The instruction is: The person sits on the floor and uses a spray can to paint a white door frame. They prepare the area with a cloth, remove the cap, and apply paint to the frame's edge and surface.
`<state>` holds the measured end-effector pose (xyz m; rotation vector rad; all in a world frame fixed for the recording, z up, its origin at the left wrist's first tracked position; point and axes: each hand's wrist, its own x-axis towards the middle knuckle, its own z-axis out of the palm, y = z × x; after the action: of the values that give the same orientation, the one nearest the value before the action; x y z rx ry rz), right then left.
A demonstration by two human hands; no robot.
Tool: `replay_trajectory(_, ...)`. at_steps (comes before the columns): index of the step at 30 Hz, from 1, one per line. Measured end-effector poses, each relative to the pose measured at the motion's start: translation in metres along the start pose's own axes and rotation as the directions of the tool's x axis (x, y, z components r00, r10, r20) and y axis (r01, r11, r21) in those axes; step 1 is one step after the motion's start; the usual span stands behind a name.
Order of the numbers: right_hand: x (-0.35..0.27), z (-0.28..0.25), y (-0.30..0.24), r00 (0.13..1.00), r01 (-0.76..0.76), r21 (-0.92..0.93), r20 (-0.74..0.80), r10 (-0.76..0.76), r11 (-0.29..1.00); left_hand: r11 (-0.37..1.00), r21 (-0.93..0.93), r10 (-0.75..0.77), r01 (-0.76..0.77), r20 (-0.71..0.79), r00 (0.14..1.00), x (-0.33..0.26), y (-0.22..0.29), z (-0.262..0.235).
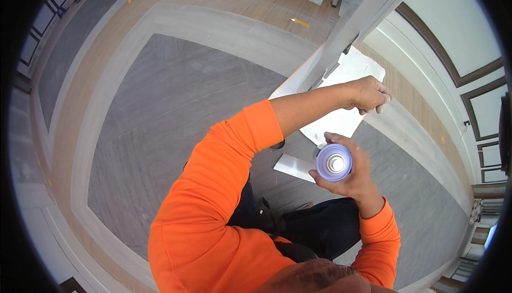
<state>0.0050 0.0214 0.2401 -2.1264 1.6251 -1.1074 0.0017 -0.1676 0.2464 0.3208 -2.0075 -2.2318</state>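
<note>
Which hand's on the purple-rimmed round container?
The right hand, wrapped around the purple-rimmed round container; the left hand is apart from it, higher in the picture, fingers bent.

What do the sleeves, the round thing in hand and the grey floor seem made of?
Sleeves: matte fabric, by the soft folds. Round thing: probably glossy plastic, by its smooth purplish rim; the shiny centre may be metal. Floor: dull, perhaps wood or vinyl, by its streaked grain.

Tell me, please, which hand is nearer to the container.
Right. The right hand is wrapped around the container; the left hand is apart from it, above it in the picture.
</note>
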Motion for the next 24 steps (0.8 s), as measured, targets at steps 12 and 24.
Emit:
replay_trajectory(12,-0.003,0.004,0.003,1.000,-0.007,-0.001,0.020,0.007,1.000,0.752,-0.659,0.016,-0.019,-0.011,1.000,0.006,0.002,-0.013)
replay_trajectory(24,-0.010,0.008,0.018,0.991,-0.049,0.074,-0.119,0.058,0.996,0.382,-0.877,0.189,-0.292,-0.235,0.953,-0.003,0.016,-0.037)
